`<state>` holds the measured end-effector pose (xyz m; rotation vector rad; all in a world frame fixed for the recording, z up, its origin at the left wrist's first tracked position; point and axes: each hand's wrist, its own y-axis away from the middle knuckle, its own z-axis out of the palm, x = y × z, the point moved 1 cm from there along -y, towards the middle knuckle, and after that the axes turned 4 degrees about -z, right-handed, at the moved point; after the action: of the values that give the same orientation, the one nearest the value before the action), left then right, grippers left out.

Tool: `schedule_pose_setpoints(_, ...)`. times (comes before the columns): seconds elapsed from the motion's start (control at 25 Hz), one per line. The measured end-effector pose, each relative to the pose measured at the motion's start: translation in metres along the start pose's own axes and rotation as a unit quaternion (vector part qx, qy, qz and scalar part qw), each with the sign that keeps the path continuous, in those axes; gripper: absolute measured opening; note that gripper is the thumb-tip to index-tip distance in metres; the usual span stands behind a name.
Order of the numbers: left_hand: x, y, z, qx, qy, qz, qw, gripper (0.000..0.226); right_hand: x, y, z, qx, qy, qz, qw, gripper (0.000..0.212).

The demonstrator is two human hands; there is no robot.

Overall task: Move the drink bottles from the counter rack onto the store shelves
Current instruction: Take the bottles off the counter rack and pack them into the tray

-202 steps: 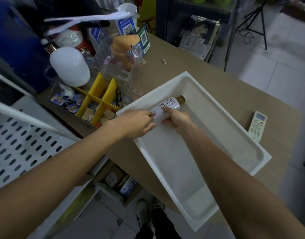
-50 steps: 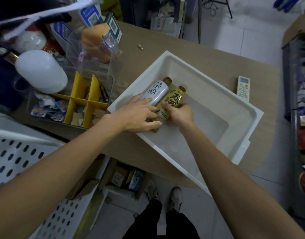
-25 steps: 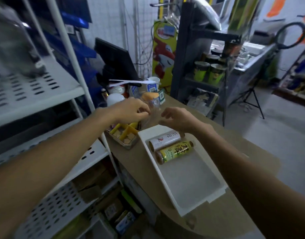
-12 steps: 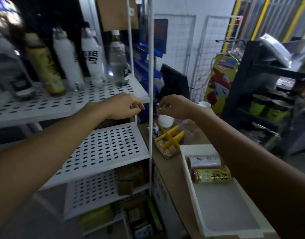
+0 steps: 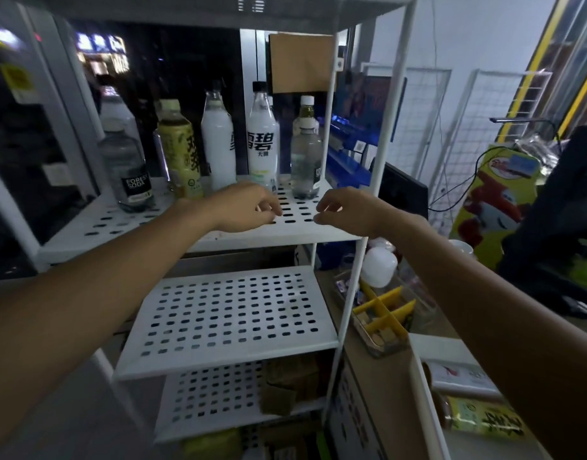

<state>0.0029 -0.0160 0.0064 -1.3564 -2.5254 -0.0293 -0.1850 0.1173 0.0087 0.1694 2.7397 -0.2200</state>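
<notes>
Head camera is looking at a white perforated shelf unit, with both bare arms reaching toward its upper shelf [image 5: 332, 229]. The left hand [image 5: 249, 207] is hovering over that shelf's front edge, fingers loosely curled and holding nothing. The right hand [image 5: 347, 210] is hanging just beside it, near the shelf's front right corner, fingers likewise loosely curled and empty; the two hands are close but apart.

Five bottles are standing upright along the back half of the upper shelf: a clear soda bottle with a dark label [image 5: 129, 171] toward the left edge, then a yellow-green tea bottle [image 5: 181, 154], a plain white bottle [image 5: 219, 144], a white-labelled bottle with green characters [image 5: 262, 144], and a clear bottle [image 5: 305, 161] by the back right corner. The middle shelf [image 5: 229, 320] is sitting below.

On the counter [image 5: 381, 396] to the right, a white tray [image 5: 428, 410] is holding two bottles lying on their sides at its far end: a white one with red print [image 5: 461, 376] and, just beside it, a yellow one [image 5: 478, 419], both partly hidden by the right forearm. A yellow-divided organiser [image 5: 381, 310] is sitting beyond the tray.
</notes>
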Motion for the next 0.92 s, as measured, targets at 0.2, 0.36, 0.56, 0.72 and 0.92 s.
schedule_pose_setpoints(0.2, -0.034, -0.031, 0.002, 0.001, 0.025, 0.018, 1.0, 0.024, -0.001, -0.037, 0.007, -0.01, -0.003, 0.025, 1.0, 0.034)
schedule_pose_setpoints(0.36, -0.05, -0.057, 0.018, 0.002, 0.058, 0.04, 0.998, 0.023, 0.007, -0.062, 0.016, 0.019, -0.077, 0.073, 0.994, 0.034)
schedule_pose_setpoints(0.56, -0.059, -0.078, 0.039, 0.033, 0.07, 0.087, 0.993, 0.027, 0.025, -0.09, 0.025, 0.086, -0.189, 0.112, 0.972, 0.037)
schedule_pose_setpoints(0.72, -0.059, -0.092, 0.041, 0.063, 0.101, 0.09, 0.989, 0.03, 0.036, -0.116, 0.029, 0.166, -0.295, 0.122, 0.933, 0.04)
schedule_pose_setpoints(0.92, -0.057, -0.108, 0.041, 0.067, 0.081, 0.089, 0.991, 0.032, 0.051, -0.148, 0.036, 0.228, -0.327, 0.112, 0.91, 0.069)
